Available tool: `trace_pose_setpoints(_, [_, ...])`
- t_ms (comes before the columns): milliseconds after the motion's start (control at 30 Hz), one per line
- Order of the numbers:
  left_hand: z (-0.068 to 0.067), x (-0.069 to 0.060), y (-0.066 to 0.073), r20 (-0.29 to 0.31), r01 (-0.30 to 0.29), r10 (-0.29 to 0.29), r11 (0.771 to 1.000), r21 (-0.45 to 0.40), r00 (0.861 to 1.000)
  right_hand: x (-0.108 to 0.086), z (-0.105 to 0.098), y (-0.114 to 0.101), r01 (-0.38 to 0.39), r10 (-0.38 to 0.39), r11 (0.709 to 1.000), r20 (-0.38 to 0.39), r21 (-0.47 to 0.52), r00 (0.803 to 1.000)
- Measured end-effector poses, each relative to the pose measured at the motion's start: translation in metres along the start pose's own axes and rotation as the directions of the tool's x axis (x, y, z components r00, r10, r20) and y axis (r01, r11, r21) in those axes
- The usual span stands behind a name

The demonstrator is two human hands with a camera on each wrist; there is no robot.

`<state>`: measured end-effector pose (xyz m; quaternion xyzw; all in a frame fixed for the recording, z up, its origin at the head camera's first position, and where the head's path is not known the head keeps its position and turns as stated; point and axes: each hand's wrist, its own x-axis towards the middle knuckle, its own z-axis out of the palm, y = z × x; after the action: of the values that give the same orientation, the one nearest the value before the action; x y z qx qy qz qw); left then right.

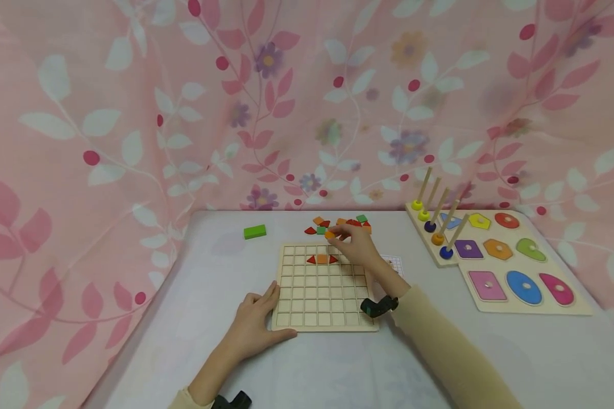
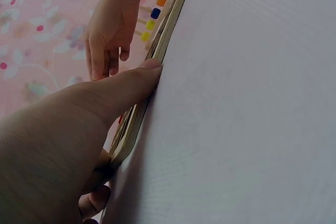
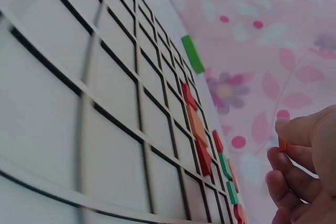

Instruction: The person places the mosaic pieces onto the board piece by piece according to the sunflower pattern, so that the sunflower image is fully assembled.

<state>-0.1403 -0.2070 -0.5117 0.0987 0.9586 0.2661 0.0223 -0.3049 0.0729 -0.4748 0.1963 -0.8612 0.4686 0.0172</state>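
Observation:
A wooden grid board [image 1: 317, 295] lies on the table, with an orange square [image 1: 322, 259] between two red triangles [image 1: 311, 259] in its upper rows. My left hand [image 1: 253, 324] rests at the board's near left corner, fingers along the left side and thumb [image 2: 142, 77] against the near edge. Above the far edge, my right hand [image 1: 357, 247] pinches a small orange piece [image 3: 282, 144] between thumb and fingertips; its full shape is hidden. Loose red, green and orange pieces [image 1: 321, 230] lie just beyond the board, partly behind the right hand.
A green block [image 1: 254, 232] lies at the back left. Right of the board, a printed grid card [image 1: 391, 264] shows partly beneath the right forearm. Farther right stand a peg rack [image 1: 437, 255] with coloured beads and a shape puzzle board [image 1: 534, 304]. A floral curtain [image 1: 307, 113] hangs behind.

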Motion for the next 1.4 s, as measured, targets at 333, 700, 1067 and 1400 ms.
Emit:
trace_pose_setpoints(333, [0.0,0.001,0.0,0.01,0.007,-0.007,1.0,-0.003,1.0,-0.025,0.012,-0.003,-0.069,0.068,0.998,0.067,0.009,0.995])
trace_pose_setpoints(700, [0.0,0.0,-0.002,0.001,-0.01,0.01,1.0,-0.006,1.0,-0.032,0.022,0.011,0.023,-0.021,1.0,0.144,-0.013,0.989])
trace_pose_setpoints(1067, [-0.002,0.0,0.0,0.01,0.007,-0.007,1.0,-0.01,1.0,-0.033,0.026,0.022,0.119,-0.103,0.989,0.166,-0.088,0.981])
trace_pose_setpoints(1400, [-0.002,0.001,0.001,0.014,0.005,-0.005,1.0,-0.009,1.0,-0.034,0.027,0.025,0.173,-0.154,0.979,0.162,-0.11,0.975])
